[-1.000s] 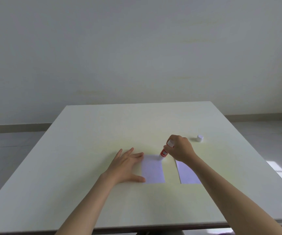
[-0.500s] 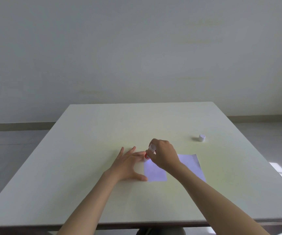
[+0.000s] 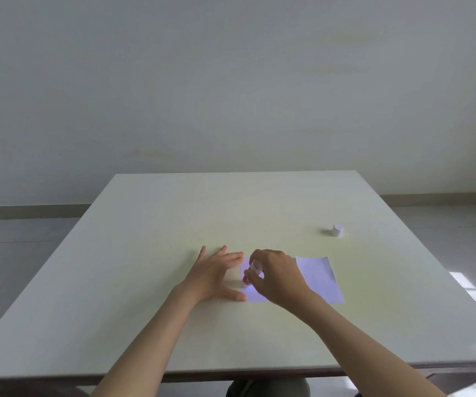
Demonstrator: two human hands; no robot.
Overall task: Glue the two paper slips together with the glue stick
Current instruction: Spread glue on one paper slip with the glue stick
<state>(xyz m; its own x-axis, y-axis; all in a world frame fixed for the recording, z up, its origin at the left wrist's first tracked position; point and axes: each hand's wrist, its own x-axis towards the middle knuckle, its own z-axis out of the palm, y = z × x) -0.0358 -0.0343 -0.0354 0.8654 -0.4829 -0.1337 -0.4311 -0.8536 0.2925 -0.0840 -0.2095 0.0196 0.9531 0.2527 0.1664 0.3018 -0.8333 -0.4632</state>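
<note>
Two pale lilac paper slips lie side by side on the white table (image 3: 174, 213). The left slip (image 3: 255, 296) is mostly covered by my right hand (image 3: 278, 277). The right slip (image 3: 321, 279) lies flat and in plain sight. My right hand grips a red and white glue stick (image 3: 250, 274), tilted, with its lower end down on the left slip near its left edge. My left hand (image 3: 215, 275) rests flat with fingers spread, its fingertips and thumb at the left slip's left edge.
The glue stick's white cap (image 3: 337, 230) stands alone on the table, behind and to the right of the slips. Grey floor surrounds the table, and the table's front edge is close to me.
My right hand has carried the glue stick leftward, then toward me along the left slip's left side. The right slip has come out from under my forearm. My left hand has stayed put.
</note>
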